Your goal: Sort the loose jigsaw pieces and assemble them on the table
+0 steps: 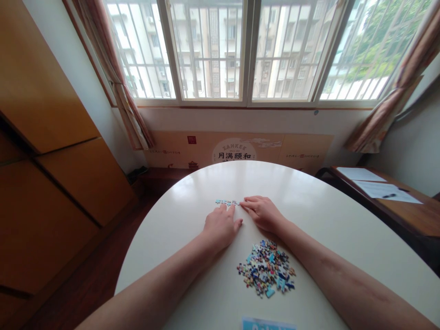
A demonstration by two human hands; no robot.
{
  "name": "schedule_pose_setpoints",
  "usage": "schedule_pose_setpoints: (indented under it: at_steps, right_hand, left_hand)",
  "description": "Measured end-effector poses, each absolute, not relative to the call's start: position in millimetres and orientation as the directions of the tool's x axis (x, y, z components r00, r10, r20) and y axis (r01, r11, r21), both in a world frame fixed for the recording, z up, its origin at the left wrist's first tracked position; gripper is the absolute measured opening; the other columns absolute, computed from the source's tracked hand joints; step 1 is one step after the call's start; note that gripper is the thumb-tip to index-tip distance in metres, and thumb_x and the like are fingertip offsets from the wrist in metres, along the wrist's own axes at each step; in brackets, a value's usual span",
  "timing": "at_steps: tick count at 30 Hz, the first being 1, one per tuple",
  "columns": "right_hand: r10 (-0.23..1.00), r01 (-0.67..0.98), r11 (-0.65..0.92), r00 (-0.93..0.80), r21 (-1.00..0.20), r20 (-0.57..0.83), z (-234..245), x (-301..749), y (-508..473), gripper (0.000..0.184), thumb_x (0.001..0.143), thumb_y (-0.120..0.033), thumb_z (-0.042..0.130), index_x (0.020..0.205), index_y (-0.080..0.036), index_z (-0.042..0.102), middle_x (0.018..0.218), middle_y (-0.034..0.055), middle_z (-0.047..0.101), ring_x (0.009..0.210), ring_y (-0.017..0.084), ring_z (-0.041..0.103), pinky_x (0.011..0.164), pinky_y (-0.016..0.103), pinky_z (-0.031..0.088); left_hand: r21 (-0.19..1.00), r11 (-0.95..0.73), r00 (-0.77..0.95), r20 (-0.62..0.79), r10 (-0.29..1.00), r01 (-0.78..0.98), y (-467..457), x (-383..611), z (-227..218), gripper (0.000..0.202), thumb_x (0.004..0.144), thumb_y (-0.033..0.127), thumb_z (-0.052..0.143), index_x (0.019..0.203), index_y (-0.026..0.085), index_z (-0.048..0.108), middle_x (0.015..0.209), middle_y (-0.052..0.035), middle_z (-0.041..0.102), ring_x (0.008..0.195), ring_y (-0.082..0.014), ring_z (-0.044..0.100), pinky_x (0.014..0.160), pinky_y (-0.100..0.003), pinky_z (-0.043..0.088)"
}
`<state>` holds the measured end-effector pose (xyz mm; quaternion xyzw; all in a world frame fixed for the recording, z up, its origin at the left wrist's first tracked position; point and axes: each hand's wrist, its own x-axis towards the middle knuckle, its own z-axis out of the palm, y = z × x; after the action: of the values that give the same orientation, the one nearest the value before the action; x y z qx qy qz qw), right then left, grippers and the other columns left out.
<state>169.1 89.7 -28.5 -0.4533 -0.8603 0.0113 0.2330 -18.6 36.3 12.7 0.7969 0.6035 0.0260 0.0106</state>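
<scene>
A short row of joined jigsaw puzzle pieces [222,201] lies flat on the white round table [185,220], running left to right. My left hand [222,225] rests just below it, fingers stretched and thumb apart, with fingertips touching the row's lower edge. At the right end, the thumb and fingertips of my right hand [264,213] come together at a puzzle piece [238,204], which they partly cover. Nearer to me, between my forearms, sits a heap of loose puzzle pieces [266,268] in mixed colours.
A light blue printed item [268,324] shows at the bottom edge, mostly cut off. To the right, a wooden desk [429,215] bears paper sheets [385,190]. Wooden cabinets [62,183] stand left. Beyond the table are a printed cardboard panel [202,149] and barred windows.
</scene>
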Motion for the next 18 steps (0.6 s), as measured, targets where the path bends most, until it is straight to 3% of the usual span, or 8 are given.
schedule_pose_setpoints:
  at_steps: [18]
  right_hand:
    - [0.786,0.772,0.589,-0.481,-0.237,0.388,-27.5,169.4,89.4,0.033,0.097,-0.027,0.048,0.119,-0.030,0.072,0.126,0.0031,0.070,0.115,0.023,0.063,0.103,0.039,0.045]
  left_hand:
    - [0.068,-0.289,0.285,0.071,0.956,0.955,39.9,-18.5,6.4,0.052,0.097,0.049,0.043,0.134,0.016,0.056,0.125,-0.0161,0.060,0.113,-0.0297,0.059,0.092,-0.038,0.048]
